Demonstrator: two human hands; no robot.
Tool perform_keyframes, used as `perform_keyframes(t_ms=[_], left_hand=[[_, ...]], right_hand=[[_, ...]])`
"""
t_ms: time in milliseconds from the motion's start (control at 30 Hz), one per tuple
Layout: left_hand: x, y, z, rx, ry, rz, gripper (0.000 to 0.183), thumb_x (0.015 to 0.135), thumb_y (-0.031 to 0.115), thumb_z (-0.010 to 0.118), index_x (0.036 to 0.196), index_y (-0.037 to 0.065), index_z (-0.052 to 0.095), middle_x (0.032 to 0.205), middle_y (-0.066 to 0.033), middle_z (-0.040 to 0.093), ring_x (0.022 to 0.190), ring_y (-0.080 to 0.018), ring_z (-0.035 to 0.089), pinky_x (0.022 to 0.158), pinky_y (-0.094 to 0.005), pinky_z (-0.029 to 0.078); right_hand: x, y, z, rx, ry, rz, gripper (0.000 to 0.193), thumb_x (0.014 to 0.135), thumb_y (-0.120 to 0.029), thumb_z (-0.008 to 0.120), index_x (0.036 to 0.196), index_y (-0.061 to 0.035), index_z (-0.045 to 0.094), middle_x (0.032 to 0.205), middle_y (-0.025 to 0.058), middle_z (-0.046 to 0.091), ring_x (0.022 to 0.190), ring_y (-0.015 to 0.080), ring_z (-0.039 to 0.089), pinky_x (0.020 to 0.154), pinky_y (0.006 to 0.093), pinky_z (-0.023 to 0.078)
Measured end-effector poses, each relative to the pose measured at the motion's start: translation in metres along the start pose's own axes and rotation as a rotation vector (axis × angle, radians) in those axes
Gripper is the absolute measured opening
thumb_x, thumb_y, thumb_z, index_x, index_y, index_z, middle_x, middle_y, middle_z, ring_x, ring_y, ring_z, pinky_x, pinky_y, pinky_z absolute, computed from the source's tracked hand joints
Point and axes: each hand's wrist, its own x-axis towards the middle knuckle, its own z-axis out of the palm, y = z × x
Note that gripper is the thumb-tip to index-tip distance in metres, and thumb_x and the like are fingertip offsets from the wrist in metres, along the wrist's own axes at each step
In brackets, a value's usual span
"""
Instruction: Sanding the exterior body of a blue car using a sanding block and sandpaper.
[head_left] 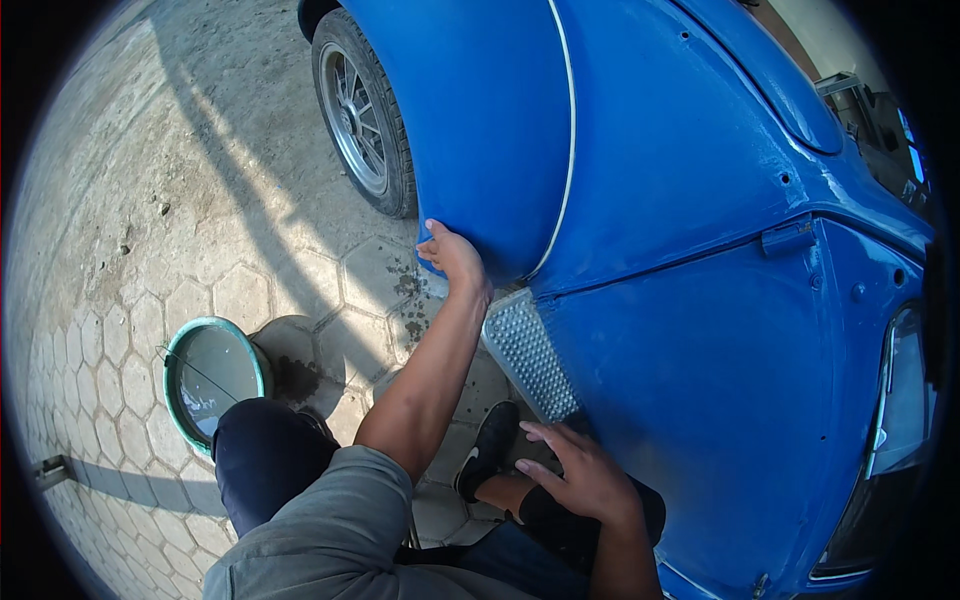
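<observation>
My left hand [457, 261] reaches out to the lower rear edge of the blue car's front fender [490, 130], just behind the wheel. Its fingers are slightly bent and apart against the edge; the palm is turned away, and nothing shows in it. My right hand [583, 474] is held over my lap, beside the blue car door [700, 390]. Its fingers and thumb are spread, with nothing in them. Between the two hands, a silver textured running board [527, 347] juts out below the door.
A green-rimmed bucket [212, 380] of cloudy water stands on the hexagonal pavers [242, 294] by my left knee. The front wheel [362, 115] is ahead. My black shoe [487, 445] rests near the running board. Wet spots mark the pavers below the fender.
</observation>
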Motion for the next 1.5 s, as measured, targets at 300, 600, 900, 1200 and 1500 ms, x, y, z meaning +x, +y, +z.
perform_keyframes(t_ms=[300,600,900,1200,1500], left_hand=[[-0.060,0.002,0.006,0.270,-0.089,0.591,0.095,0.125,0.058,0.026,0.179,-0.007,-0.016,0.190,-0.0320,-0.016,0.177,-0.0477,-0.015,0.145,-0.0578,-0.004],[0.036,-0.046,-0.018,-0.026,0.005,0.182,0.087,0.125,0.058,0.022,0.183,-0.003,0.001,0.192,-0.0265,0.002,0.179,-0.0419,0.008,0.145,-0.0524,0.014],[-0.015,-0.005,0.004,0.150,-0.055,0.375,0.087,0.125,0.056,0.022,0.183,-0.005,0.000,0.193,-0.0269,-0.002,0.180,-0.0402,-0.005,0.146,-0.0514,0.002],[-0.058,0.058,0.018,0.244,-0.126,0.951,0.087,0.125,0.043,0.035,0.181,-0.010,-0.005,0.190,-0.0343,-0.005,0.178,-0.0497,-0.007,0.144,-0.0592,-0.003],[0.021,-0.034,-0.071,0.592,-0.417,1.402,0.082,0.119,0.026,0.043,0.183,-0.007,0.003,0.191,-0.0350,0.003,0.176,-0.0582,0.001,0.143,-0.0649,0.003]], right_hand=[[-0.009,0.009,-0.004,0.016,-0.016,0.034,0.062,0.109,-0.042,0.079,0.155,-0.0017,0.065,0.141,0.0233,0.076,0.131,0.0428,0.074,0.112,0.0503,0.058],[-0.011,0.012,-0.007,0.012,0.005,0.042,0.063,0.109,-0.042,0.079,0.155,-0.0006,0.065,0.143,0.0238,0.076,0.133,0.0421,0.074,0.112,0.0494,0.058],[-0.014,0.009,-0.008,0.009,-0.006,0.045,0.064,0.109,-0.042,0.079,0.155,-0.0009,0.064,0.144,0.0234,0.076,0.134,0.0420,0.073,0.113,0.0492,0.058],[-0.011,0.013,-0.005,0.009,-0.017,0.054,0.065,0.109,-0.042,0.079,0.157,-0.0017,0.064,0.144,0.0234,0.076,0.134,0.0421,0.073,0.113,0.0493,0.058],[-0.005,0.007,-0.003,0.022,-0.024,0.030,0.065,0.109,-0.042,0.080,0.156,-0.0015,0.064,0.143,0.0241,0.076,0.133,0.0423,0.074,0.112,0.0493,0.059]])
